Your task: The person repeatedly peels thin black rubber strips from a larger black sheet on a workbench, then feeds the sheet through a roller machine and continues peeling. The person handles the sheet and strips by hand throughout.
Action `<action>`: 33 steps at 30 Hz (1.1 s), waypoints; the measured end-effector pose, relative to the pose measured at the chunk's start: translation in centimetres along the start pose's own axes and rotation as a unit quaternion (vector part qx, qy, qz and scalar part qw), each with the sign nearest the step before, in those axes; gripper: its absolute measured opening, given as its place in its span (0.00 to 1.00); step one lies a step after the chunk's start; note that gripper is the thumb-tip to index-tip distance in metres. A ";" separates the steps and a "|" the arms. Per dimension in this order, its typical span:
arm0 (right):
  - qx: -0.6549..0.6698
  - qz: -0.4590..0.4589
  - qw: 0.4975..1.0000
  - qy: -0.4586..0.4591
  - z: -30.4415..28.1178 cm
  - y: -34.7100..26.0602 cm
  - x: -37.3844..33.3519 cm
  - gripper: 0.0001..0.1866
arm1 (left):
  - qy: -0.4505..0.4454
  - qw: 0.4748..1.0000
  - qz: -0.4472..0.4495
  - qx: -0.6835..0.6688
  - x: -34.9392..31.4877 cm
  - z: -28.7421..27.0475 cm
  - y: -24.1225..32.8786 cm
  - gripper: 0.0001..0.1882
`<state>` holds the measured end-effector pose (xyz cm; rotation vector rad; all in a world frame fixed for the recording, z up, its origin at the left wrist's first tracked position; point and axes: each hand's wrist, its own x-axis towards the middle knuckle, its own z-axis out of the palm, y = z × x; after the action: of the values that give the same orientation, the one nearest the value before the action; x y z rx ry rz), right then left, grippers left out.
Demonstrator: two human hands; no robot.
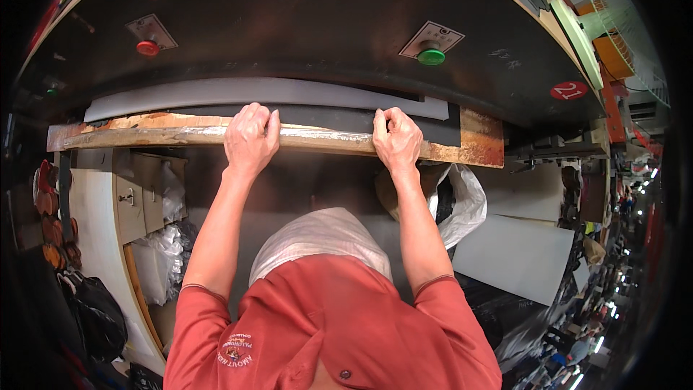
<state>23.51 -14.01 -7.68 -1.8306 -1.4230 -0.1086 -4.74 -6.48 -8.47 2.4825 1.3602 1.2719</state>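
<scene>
My left hand (251, 139) is closed over the front edge of a long wooden board (325, 136), left of its middle. Farther right along that edge, my right hand (398, 139) grips the board in the same way, fingers curled. The wood is worn and chipped, with a whitish streak along its front. A black sheet (328, 116) covers part of its top, and a long white strip (166, 97) lies behind my hands. The board's far side is hidden under a dark machine front (289, 22). Whatever my fingers touch beneath the edge cannot be seen.
The machine front carries a red push button (147, 48) and a green push button (432, 56). Below on the left stands a pale cabinet (131, 206) with plastic bags beside it. White panels (512, 256) and a white bag (465, 209) are at the lower right.
</scene>
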 end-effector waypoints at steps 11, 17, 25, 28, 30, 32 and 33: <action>0.013 0.055 0.998 -0.028 -0.1 0.4 -0.3 0.13 | -0.032 0.999 -0.023 -0.008 0.1 -0.5 0.4 0.10; 0.016 0.073 0.997 -0.032 -0.8 1.3 -1.2 0.12 | -0.059 0.998 -0.020 0.018 -0.1 -0.8 1.2 0.10; 0.263 0.289 0.920 0.022 -3.8 1.8 2.1 0.10 | -0.096 0.994 -0.038 -0.028 0.3 -0.9 2.0 0.12; 0.079 0.173 0.982 -0.002 -3.2 1.4 5.8 0.21 | -0.126 0.990 -0.042 -0.038 0.2 -0.8 2.1 0.13; 0.009 0.166 0.981 -0.102 -2.0 1.6 9.0 0.50 | -0.148 0.987 -0.047 -0.050 0.0 -0.6 2.1 0.13; -0.054 0.139 0.976 -0.156 0.3 1.6 11.0 0.57 | -0.152 0.986 -0.045 -0.058 -0.2 -0.6 2.2 0.12; -0.099 0.122 0.973 -0.169 0.8 1.7 11.7 0.58 | -0.157 0.985 -0.046 -0.060 -0.3 -0.8 2.3 0.13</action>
<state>28.87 -4.49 -3.13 -2.2559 -1.4382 0.2020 -3.75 -8.33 -7.23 2.3802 1.2625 0.8707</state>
